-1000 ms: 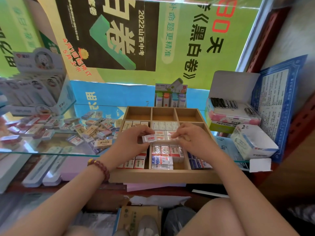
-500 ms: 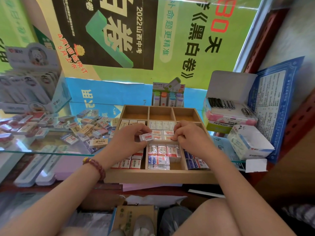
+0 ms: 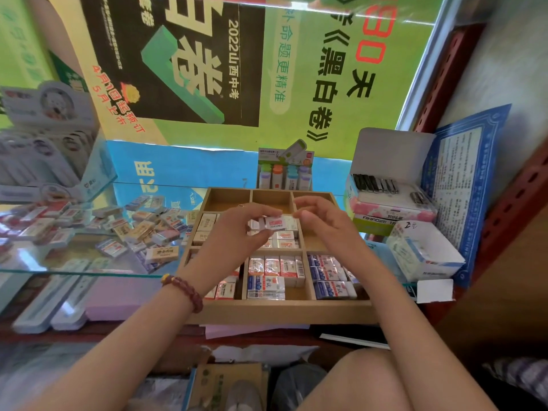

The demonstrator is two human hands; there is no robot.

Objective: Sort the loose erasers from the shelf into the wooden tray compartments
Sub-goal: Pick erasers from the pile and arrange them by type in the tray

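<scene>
A bare knee (image 3: pixel 370 381) occupies the lower right of the frame. Both forearms reach upward from the bottom edge; the left wrist carries a bead bracelet (image 3: pixel 184 289). The wooden tray (image 3: pixel 278 314) sits at centre frame, divided into three rows of three compartments. The near row holds packed erasers: red-and-white sleeves at left and centre, blue-and-white sleeves at right. The left hand (image 3: pixel 237 232) pinches one eraser (image 3: pixel 275 223) between thumb and fingertips, above the centre compartment of the middle row. The eraser's long axis runs left to right across the frame, nearly level, with the red printed face toward the camera. The right hand (image 3: pixel 326 223) is just beside the eraser's right end, fingers relaxed and spread, gripping nothing; contact with the eraser cannot be determined. The far row shows bare wood. The loose erasers (image 3: pixel 142 229) lie heaped on the glass shelf (image 3: pixel 74 269) at left. A green poster (image 3: pixel 326 84) fills the background.
</scene>
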